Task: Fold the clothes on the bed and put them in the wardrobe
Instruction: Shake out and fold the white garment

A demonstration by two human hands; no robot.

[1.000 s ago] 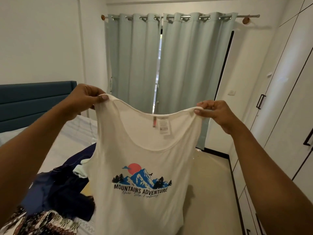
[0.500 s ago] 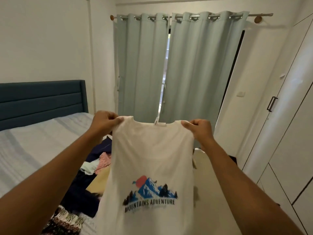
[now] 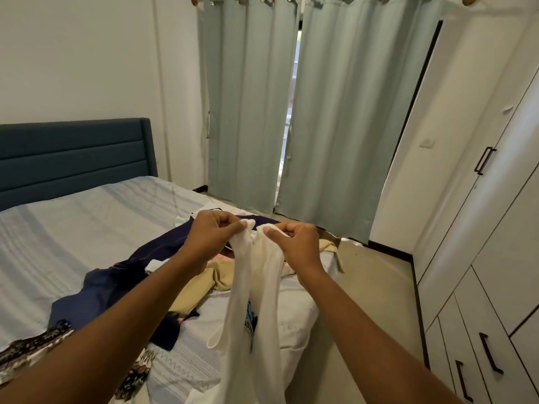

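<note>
A white tank top [image 3: 256, 290] with a blue mountain print hangs folded lengthwise over the bed corner. My left hand [image 3: 211, 237] pinches one shoulder strap and my right hand [image 3: 294, 243] pinches the other, the two straps held almost together. Below them, on the bed [image 3: 73, 228], lies a heap of clothes: a navy garment [image 3: 116, 284], a tan one [image 3: 201, 287], a bit of pink, and a dark patterned piece [image 3: 32, 348]. The white wardrobe [image 3: 495, 228] stands along the right wall with its doors closed.
A teal headboard [image 3: 73, 158] backs the bed at the left. Pale green curtains [image 3: 320, 112] cover the window ahead. A strip of beige floor [image 3: 373, 287] runs between the bed and the wardrobe.
My hands came down and together, bringing the two shoulder straps side by side, so the spread tank top now hangs folded in half lengthwise. The view has tilted down toward the bed.
</note>
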